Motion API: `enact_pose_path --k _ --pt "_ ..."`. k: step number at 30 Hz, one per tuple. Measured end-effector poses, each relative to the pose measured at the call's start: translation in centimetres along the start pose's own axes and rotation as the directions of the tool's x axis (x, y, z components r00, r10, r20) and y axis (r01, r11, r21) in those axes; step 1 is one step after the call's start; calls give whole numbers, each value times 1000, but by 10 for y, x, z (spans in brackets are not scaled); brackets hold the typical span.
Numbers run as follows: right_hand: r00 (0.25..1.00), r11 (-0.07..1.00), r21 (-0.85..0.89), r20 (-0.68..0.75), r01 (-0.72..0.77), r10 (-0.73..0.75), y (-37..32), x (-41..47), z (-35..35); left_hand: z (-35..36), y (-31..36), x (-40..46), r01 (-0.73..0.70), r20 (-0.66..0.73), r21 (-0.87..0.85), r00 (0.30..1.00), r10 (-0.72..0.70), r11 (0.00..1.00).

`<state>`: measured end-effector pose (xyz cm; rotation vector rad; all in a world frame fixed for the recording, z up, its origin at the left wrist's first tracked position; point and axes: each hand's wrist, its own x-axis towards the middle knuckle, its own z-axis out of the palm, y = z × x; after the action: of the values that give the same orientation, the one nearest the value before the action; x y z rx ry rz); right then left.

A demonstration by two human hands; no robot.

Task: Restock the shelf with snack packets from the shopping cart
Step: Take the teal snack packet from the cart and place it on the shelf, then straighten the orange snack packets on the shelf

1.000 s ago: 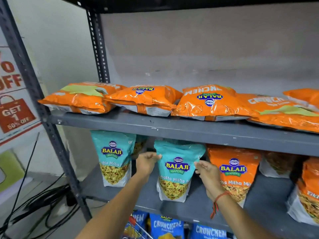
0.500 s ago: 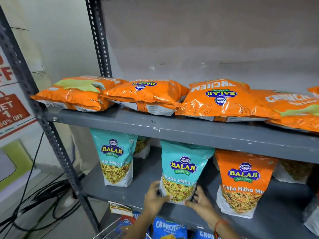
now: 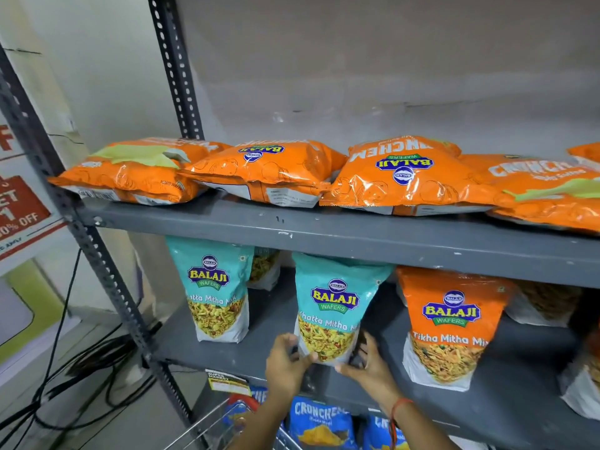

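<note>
A teal Khatta Mitha packet (image 3: pixel 336 303) stands upright on the middle shelf (image 3: pixel 259 352). My left hand (image 3: pixel 285 365) grips its lower left corner and my right hand (image 3: pixel 370 365) holds its lower right corner. A second teal packet (image 3: pixel 216 287) stands to its left and an orange Tikha Mitha packet (image 3: pixel 451 323) to its right. Several orange Crunchem packets (image 3: pixel 406 173) lie flat on the upper shelf (image 3: pixel 324 235). The wire shopping cart (image 3: pixel 207 430) shows at the bottom edge.
Blue Crunchem packets (image 3: pixel 319 423) stand on the shelf below. More packets sit behind and at the far right (image 3: pixel 581 384). A dark slotted upright (image 3: pixel 107 271) frames the rack's left side. Black cables (image 3: pixel 65 378) lie on the floor; a red sale sign (image 3: pixel 19 206) hangs at left.
Both hands slid from the packet's upper sides down to its bottom corners. The view shifted slightly left and down; the cart's edge came into sight.
</note>
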<state>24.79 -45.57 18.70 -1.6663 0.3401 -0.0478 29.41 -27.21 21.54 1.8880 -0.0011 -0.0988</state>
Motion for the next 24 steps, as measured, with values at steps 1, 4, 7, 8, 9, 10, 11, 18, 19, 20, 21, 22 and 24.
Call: enact_pose_path --k 1,4,7,8,9,10,11,18,19,20,21,22,24 --pt "1000 1000 -11 -12 3 -4 0 -8 -3 2 2 -8 -14 -17 34 1000 15 999" --pt "996 999 -47 -83 22 -25 1 -38 -18 16 16 -34 -76 70 68 995 71 995" --pt "972 996 -60 -224 63 -75 -3 -72 -38 40 31 -55 -148 183 40 973 138 988" --pt "955 995 -67 -282 80 -96 -4 -83 -47 49 36 -60 -155 219 24 965 146 988" --pt "934 993 -75 -339 93 -113 -3 -94 -57 59 40 -65 -161 252 11 956 153 987" --pt "911 991 -84 -393 101 -126 -4 -104 -68 69 44 -70 -158 282 -8 947 154 987" --pt "885 991 -92 -448 97 -129 -4 -112 -81 77 48 -73 -151 310 -24 939 151 988" --pt "833 998 -29 -553 -53 28 6 -120 -154 137 43 -74 13 358 -62 934 10 998" --pt "847 997 -43 -531 -65 32 12 -92 -186 171 48 -61 42 343 -61 939 -18 997" --pt "867 996 -64 -498 -70 29 18 -65 -215 204 50 -46 66 330 -70 943 -39 995" --pt "884 994 -74 -466 -81 37 15 -59 -216 203 52 -41 80 349 -46 935 -59 996" --pt "893 993 -82 -447 -88 43 16 -47 -221 214 50 -32 103 335 -36 938 -85 994" --pt "917 991 -93 -395 -98 53 23 -45 -214 217 39 -31 121 335 -33 936 -104 992"
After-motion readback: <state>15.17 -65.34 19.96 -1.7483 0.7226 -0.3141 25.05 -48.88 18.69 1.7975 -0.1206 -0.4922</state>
